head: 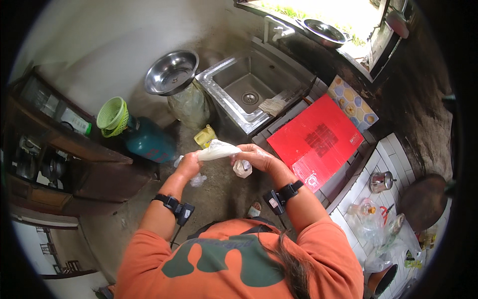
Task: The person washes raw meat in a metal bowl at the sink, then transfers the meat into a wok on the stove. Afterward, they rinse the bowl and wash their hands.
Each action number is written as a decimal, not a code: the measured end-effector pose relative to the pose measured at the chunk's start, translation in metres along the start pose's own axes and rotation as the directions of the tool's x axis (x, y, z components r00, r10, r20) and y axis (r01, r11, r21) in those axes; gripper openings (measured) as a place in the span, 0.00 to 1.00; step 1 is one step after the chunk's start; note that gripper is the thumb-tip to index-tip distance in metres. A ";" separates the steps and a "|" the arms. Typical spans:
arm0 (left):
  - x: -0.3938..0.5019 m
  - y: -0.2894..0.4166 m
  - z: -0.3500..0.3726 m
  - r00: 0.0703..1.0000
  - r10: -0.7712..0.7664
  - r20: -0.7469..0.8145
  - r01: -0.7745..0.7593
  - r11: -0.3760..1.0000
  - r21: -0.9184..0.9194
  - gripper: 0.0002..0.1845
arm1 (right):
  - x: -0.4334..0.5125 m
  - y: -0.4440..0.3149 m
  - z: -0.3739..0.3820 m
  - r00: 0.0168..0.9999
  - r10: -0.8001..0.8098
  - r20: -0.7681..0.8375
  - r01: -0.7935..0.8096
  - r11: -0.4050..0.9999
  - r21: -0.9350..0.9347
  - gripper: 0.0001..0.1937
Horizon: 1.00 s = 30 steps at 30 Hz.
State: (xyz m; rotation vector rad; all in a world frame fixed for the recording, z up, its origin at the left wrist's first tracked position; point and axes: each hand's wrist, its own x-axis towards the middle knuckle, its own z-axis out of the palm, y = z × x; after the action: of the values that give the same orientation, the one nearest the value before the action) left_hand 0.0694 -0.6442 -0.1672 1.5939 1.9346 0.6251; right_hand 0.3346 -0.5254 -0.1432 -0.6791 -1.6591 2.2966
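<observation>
Between my two hands stretches a white, twisted bundle that looks like a thin plastic bag [218, 150]. My left hand [189, 165] is closed around one end of it. My right hand [257, 157] grips the other end, with its fingers bent over the bag. A pale, crumpled pouch-like thing [242, 169] shows just below my right fingers; whether I hold it too, I cannot tell. Clear crumpled plastic [198, 180] appears below my left hand, above the floor. A yellow jug [205, 136] stands on the floor just beyond the bundle.
A steel sink [239, 121] lies ahead, with a steel basin [171, 73] on a bagged container to its left. A teal gas cylinder [151, 140] carries green colanders [112, 116]. To the right are a red cardboard box [317, 138] and a tiled counter [354, 203] holding bottles and bags.
</observation>
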 end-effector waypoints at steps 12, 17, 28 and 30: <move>-0.090 -0.021 -0.021 0.932 0.351 0.096 -0.315 0.645 0.696 0.07 | 0.074 0.017 0.130 0.991 0.131 0.013 -0.130 0.988 -0.088 0.19; -0.130 -0.029 -0.073 0.889 0.457 -0.015 -0.358 0.716 0.599 0.14 | 0.100 0.044 0.173 0.992 0.123 0.005 -0.074 0.630 -0.773 0.22; -0.176 -0.076 -0.068 0.904 0.370 -0.216 -0.333 0.924 0.187 0.23 | 0.106 0.073 0.210 0.944 -0.042 0.328 0.302 0.515 -0.802 0.12; -0.185 -0.079 -0.068 0.874 0.372 -0.314 -0.329 0.927 0.182 0.20 | 0.098 0.067 0.216 0.989 0.078 0.123 0.016 0.778 -0.628 0.15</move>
State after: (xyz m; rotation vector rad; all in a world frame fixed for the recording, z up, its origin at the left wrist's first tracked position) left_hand -0.0066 -0.8409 -0.1470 2.0555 1.9647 1.0082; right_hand 0.1493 -0.6842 -0.1746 -0.6667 -2.5403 1.8071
